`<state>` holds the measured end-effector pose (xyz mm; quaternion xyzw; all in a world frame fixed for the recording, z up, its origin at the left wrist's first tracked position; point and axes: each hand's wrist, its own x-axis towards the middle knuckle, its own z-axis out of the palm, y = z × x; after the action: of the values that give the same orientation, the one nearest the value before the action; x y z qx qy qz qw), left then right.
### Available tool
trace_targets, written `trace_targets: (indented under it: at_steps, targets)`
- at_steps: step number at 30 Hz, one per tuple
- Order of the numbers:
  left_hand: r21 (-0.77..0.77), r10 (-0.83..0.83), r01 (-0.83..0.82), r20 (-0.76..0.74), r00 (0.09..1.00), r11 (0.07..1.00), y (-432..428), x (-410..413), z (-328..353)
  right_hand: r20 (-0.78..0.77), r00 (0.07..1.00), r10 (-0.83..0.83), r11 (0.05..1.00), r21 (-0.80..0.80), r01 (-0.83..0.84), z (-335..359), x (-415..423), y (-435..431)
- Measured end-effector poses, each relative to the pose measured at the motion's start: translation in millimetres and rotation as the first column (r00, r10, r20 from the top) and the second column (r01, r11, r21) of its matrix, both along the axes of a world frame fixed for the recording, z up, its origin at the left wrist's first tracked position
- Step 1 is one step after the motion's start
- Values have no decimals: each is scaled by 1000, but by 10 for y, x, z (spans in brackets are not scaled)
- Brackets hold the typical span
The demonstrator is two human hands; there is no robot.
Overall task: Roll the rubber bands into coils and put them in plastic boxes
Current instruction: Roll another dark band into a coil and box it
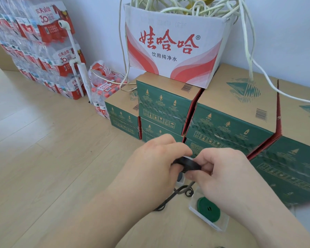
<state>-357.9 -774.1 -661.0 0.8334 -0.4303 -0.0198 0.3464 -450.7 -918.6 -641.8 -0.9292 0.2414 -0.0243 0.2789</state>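
Pinching w/ both: I'm seeing L hand (pixel 156 158) and R hand (pixel 222 172) gripping the black band coil (pixel 188 164) between them, fingers curling round it. Its loose tail (pixel 182 192) is hanging toward 6 o'clock. At 5 o'clock of the hands, a green coil (pixel 208 209) is lying inside a plastic box (pixel 220 228).

Both hands (pixel 186 163) pinch a black coil (pixel 188 164) (loose tail dangling) above a boxed green coil (pixel 208 209).

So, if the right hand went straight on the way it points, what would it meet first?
The right hand pinches the black coil, so that comes first; just beyond, likely the left hand, though depth is unclear.
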Motion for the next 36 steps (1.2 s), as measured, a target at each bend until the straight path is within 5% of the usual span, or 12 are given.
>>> trace_targets:
  at_steps: [3, 12, 21, 26, 33, 36]
  targets:
    - [38, 0, 0, 1, 1000, 999, 0, 35, -2, 25, 1000, -9, 997, 75, 7, 26, 4, 3]
    - [27, 118, -116, -353, 928, 993, 53, 87, 37, 112, 994, 18, 999, 42, -23, -4, -11, -71]
    - [121, -37, 27, 86, 996, 992, -19, -13, 33, 9, 999, 47, 996, -75, -46, -17, 9, 26]
    - [107, 8, -3, -49, 999, 994, 9, 23, 27, 81, 995, 58, 998, -20, -56, -10, 0, 6]
    - [-16, 70, -85, -425, 903, 996, 62, 75, 100, 59, 998, -14, 999, 53, 11, -18, 33, -60]
    - [16, 68, -67, -353, 933, 998, 74, 74, 73, 61, 998, -28, 999, 30, 26, -6, 28, -44]
